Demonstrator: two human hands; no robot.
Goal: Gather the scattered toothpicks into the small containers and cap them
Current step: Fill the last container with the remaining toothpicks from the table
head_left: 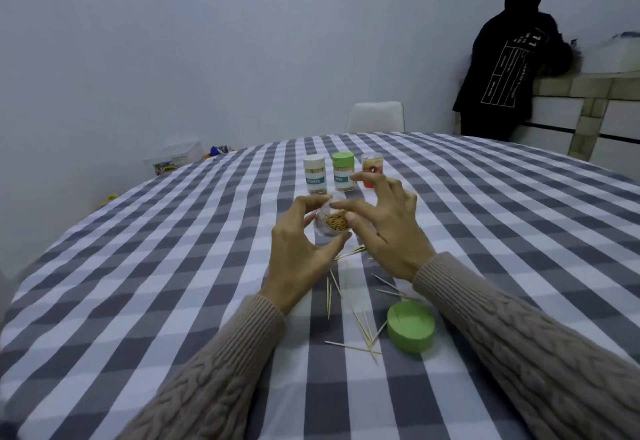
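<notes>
Two hands work above the tabletop (138,301), which is covered with a grey and white checked cloth. The left hand (298,249) has its grip closed around a small clear container (332,223); the fingers and thumb curl round its wall, and it is lifted and tilted toward the camera, so the packed toothpick ends show in its open mouth. The right hand (384,228) is just beside it, its thumb and forefinger pinched together at the container's rim; whether a toothpick is between them I cannot tell.

Loose toothpicks (363,329) lie scattered on the cloth below the hands. A green cap (411,332) rests near them, under the right wrist. Behind the hands stand three capped containers in a row: a white-capped one (315,175), a green-capped one (343,171) and an orange one (372,169).

At the far right a person in a black hoodie (509,59) leans on a counter (588,93).
</notes>
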